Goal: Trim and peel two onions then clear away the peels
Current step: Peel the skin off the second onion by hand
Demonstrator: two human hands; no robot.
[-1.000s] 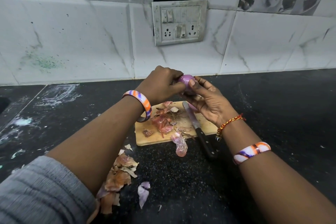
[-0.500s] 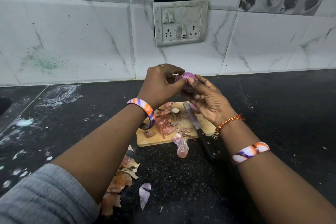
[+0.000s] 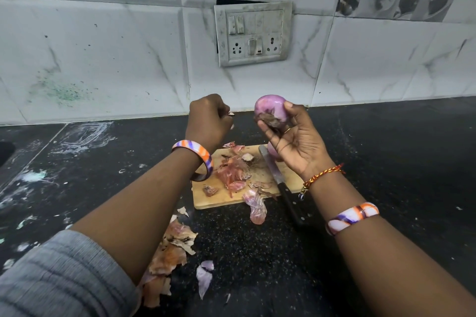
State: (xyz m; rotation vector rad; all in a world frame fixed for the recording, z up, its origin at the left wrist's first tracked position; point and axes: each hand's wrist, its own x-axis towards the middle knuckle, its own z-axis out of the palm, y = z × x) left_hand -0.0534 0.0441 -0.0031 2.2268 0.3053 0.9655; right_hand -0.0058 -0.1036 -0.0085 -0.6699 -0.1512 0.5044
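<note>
My right hand [image 3: 296,144] grips a purple peeled onion [image 3: 270,109], raised above the wooden cutting board [image 3: 219,201], its dark root end facing me. My left hand [image 3: 208,121] is curled to the left of the onion, apart from it, with a small scrap of peel [image 3: 231,113] at its fingertips. A second peeled onion [image 3: 272,152] lies on the board, mostly hidden behind my right hand. A black-handled knife [image 3: 279,185] rests across the board's right side. Onion peels [image 3: 233,175] lie heaped on the board.
More dry peels [image 3: 172,252] lie on the black counter [image 3: 386,162] in front of the board, beside a purple piece [image 3: 204,276] and a pink skin [image 3: 256,207] at the board's edge. A switch and socket plate [image 3: 253,33] sits on the tiled wall.
Both hands were together on the onion; now my left hand has pulled away to the left with a scrap of peel, and my right hand has lifted and turned the onion.
</note>
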